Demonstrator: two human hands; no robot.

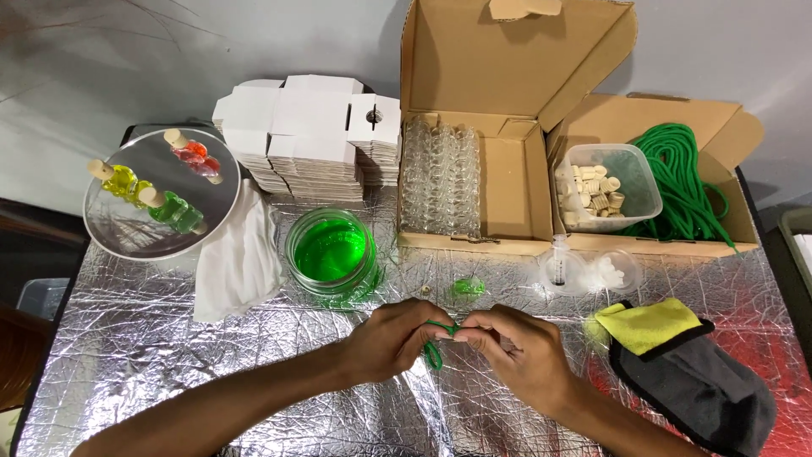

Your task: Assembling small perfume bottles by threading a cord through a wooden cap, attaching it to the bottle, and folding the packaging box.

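Observation:
My left hand (396,338) and my right hand (516,347) meet at the middle of the foil-covered table (127,355), fingertips together. Both pinch a short piece of green cord (435,349), which loops down between them. Just beyond my hands lies a small glass bottle of green liquid (468,288) on its side. A glass jar of green liquid (331,251) stands to the left of it.
A round mirror tray (127,228) at left bears yellow, red and green corked bottles. Flat white boxes (306,135) are stacked behind. An open carton (507,186) holds empty glass bottles; another holds a tub of corks (606,188) and green cord (682,182). Syringe (559,264), white cloth, yellow and grey cloths.

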